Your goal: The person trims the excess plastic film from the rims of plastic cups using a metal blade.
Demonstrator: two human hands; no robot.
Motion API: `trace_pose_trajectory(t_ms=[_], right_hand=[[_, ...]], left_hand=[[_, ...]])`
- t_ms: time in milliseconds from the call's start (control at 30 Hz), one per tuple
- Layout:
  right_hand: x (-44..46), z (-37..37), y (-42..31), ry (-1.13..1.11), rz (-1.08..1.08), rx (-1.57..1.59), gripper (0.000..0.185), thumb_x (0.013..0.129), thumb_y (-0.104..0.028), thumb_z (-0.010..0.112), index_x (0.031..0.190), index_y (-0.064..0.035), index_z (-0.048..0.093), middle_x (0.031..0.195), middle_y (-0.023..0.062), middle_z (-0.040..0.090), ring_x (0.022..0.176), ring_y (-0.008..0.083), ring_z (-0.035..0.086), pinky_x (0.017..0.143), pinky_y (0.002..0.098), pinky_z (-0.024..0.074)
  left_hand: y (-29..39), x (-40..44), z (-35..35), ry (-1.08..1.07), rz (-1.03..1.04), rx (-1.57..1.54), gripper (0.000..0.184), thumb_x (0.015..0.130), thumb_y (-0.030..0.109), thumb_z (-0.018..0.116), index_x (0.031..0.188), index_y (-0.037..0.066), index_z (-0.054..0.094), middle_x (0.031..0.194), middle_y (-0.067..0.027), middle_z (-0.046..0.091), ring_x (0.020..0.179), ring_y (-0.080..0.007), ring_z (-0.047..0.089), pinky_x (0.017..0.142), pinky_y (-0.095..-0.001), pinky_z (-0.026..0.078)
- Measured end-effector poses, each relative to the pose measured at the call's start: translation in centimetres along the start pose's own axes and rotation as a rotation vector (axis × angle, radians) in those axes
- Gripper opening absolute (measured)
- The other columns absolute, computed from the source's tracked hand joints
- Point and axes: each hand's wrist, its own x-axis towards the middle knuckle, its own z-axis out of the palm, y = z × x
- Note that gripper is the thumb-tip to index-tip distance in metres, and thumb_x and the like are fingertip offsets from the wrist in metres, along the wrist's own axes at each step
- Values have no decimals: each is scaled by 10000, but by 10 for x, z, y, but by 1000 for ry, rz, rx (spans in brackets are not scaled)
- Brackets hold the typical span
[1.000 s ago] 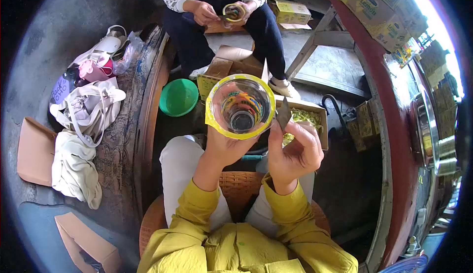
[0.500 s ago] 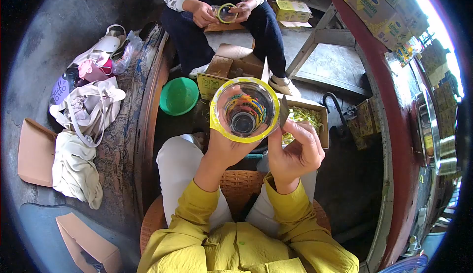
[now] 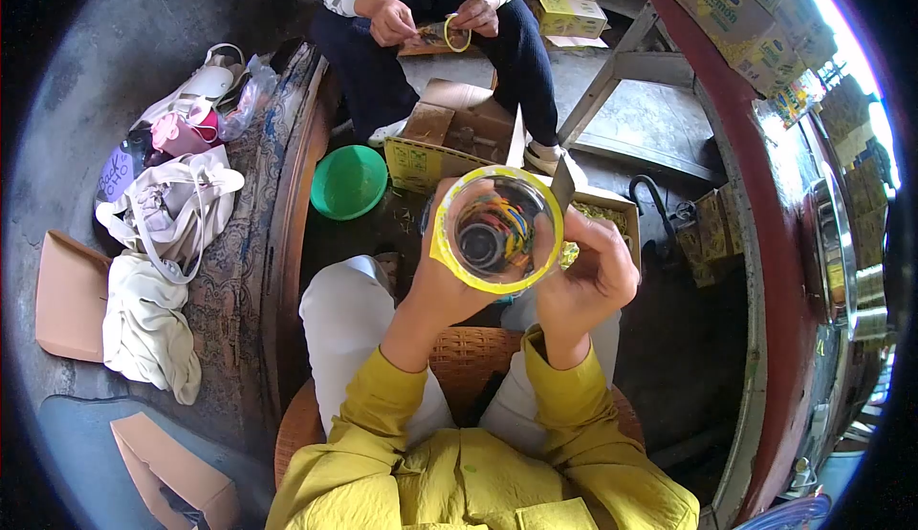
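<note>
A clear plastic cup point(image 3: 492, 229) with a yellow rim and colourful print is held up with its mouth toward me. My left hand point(image 3: 438, 291) is closed around its left side and underside, the fingers mostly hidden behind it. On the other side, my right hand point(image 3: 595, 272) grips a small knife whose dark, flat blade point(image 3: 564, 184) stands up against the rim's right edge. The knife's handle is hidden in my fingers. Behind my right hand lies an open carton point(image 3: 612, 207) with yellow-green strips in it.
Opposite sits a person whose hands point(image 3: 390, 21) hold a clear piece with a yellow ring point(image 3: 458, 35). A green basin point(image 3: 349, 182) and an open cardboard box point(image 3: 421, 165) stand on the floor. Bags point(image 3: 177, 210) lie to the left; a red-edged counter point(image 3: 779, 243) runs along the right.
The cup and both my hands have shifted slightly right and down. The blade has moved up along the rim and now points upward. The other person's hands have moved apart.
</note>
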Motion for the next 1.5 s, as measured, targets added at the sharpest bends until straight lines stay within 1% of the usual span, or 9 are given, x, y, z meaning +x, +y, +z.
trace_pose_trajectory(t_ms=[133, 233, 333, 367, 433, 567, 667, 867, 1500], right_hand=[[1, 0, -1, 9, 57, 104, 206, 598, 87, 679, 786, 21, 623, 609, 50, 574, 518, 91, 521, 475, 179, 386], [2, -2, -7, 27, 48, 86, 208, 595, 96, 675, 780, 20, 619, 611, 55, 578, 520, 89, 523, 473, 180, 388], [-2, -9, -13, -61, 57, 82, 216, 626, 127, 655, 803, 43, 564, 732, 72, 570, 648, 105, 540, 595, 204, 420], [0, -8, -14, -40, 16, 70, 213, 614, 118, 660, 795, 35, 582, 686, 68, 569, 598, 101, 534, 546, 197, 413], [3, -3, -16, 1, -66, 46, 210, 590, 99, 670, 778, 19, 618, 593, 60, 567, 499, 93, 523, 448, 184, 400], [0, -1, -19, -18, -85, 36, 211, 580, 88, 675, 772, 17, 622, 600, 74, 577, 484, 103, 521, 444, 184, 402], [-2, -1, -17, -9, -102, -11, 217, 576, 82, 676, 775, 12, 625, 608, 78, 582, 480, 114, 523, 443, 192, 403], [-3, -2, -17, 42, -186, -41, 218, 575, 76, 679, 773, 2, 628, 604, 69, 579, 477, 127, 519, 440, 202, 402], [2, -5, -14, 43, -156, -113, 221, 593, 67, 697, 788, -6, 623, 578, 57, 547, 479, 107, 510, 447, 186, 391]], left_hand=[[10, 3, 5, -1, -138, -285, 703, 668, 85, 697, 1235, 34, 284, 1099, -113, 428, 973, -200, 490, 796, -300, 454], [6, 2, 2, -5, -176, -301, 667, 727, 103, 647, 1255, 44, 244, 1098, -117, 428, 949, -205, 512, 805, -318, 451], [-1, 0, -1, -12, -185, -307, 668, 740, 102, 644, 1261, 54, 228, 1100, -117, 428, 932, -211, 524, 801, -324, 453], [-2, 0, -2, -18, -172, -289, 669, 744, 103, 643, 1262, 57, 223, 1101, -116, 428, 926, -213, 528, 797, -324, 455], [1, 0, -1, 11, -179, -302, 676, 735, 121, 661, 1255, 55, 234, 1099, -114, 429, 937, -209, 521, 799, -319, 452], [9, 5, -1, 23, -136, -251, 689, 713, 134, 688, 1244, 51, 256, 1102, -109, 429, 962, -198, 503, 815, -308, 442], [8, 3, 0, 48, -121, -251, 755, 632, 77, 740, 1226, 10, 278, 1144, -110, 387, 1010, -175, 464, 807, -284, 441], [8, 2, 1, 50, -122, -239, 755, 618, 62, 741, 1221, 12, 290, 1129, -107, 403, 1005, -179, 470, 794, -280, 442], [6, 0, -5, -115, -105, -130, 762, 590, 88, 768, 1214, 38, 334, 1167, -113, 410, 1020, -176, 476, 830, -285, 428]])
